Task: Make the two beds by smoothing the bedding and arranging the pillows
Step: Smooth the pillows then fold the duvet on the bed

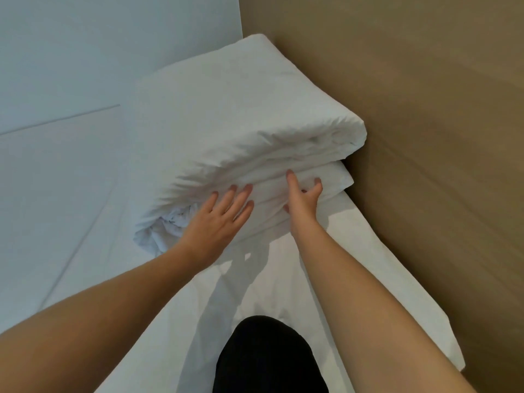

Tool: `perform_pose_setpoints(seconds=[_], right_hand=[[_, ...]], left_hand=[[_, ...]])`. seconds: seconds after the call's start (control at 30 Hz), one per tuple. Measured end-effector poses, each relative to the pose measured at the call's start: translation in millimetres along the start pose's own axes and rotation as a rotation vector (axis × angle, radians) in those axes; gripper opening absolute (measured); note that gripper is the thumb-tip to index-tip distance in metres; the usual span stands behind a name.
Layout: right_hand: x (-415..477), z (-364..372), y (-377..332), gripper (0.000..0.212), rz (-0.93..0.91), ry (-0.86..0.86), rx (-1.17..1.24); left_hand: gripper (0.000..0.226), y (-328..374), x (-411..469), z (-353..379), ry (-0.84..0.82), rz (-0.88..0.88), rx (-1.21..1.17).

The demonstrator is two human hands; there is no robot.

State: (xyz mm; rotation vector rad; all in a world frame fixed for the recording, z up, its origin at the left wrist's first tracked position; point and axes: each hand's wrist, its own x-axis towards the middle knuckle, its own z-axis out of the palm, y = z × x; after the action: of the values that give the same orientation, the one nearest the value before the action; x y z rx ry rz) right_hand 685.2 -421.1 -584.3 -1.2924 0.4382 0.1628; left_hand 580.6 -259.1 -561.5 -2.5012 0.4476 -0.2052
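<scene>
A thick folded white duvet (241,117) lies in a stack on the bed's white sheet (255,279), pushed against the tan headboard wall. My left hand (218,219) lies flat with straight fingers against the near folded edge of the stack. To its right, my right hand (303,197) has its fingers spread and slightly curled, digging into the lower layers of the folded edge. A flatter white layer (337,180), perhaps a pillow, sticks out under the duvet at the right; what it is cannot be told.
A tan padded wall (425,137) runs along the right side of the bed. A pale blue-white wall (85,52) and floor (42,208) fill the left. My black-clad knee (266,355) rests on the sheet at the bottom.
</scene>
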Motion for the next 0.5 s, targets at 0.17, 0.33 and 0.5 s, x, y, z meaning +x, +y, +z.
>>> perform_pose_setpoints(seconds=[0.17, 0.33, 0.5], right_hand=[[21.7, -13.5, -28.3, 0.085, -0.008, 0.144, 0.090], [43.5, -40.2, -53.3, 0.073, -0.259, 0.197, -0.144], [56.1, -49.9, -71.7, 0.062, -0.434, 0.046, -0.395]], left_hand=[[0.069, -0.4, 27.6, -16.2, 0.131, 0.087, 0.003], [0.071, -9.4, 75.0, -56.9, 0.286, 0.032, 0.052], [0.080, -18.2, 122.7, -74.3, -0.041, -0.408, -0.217]])
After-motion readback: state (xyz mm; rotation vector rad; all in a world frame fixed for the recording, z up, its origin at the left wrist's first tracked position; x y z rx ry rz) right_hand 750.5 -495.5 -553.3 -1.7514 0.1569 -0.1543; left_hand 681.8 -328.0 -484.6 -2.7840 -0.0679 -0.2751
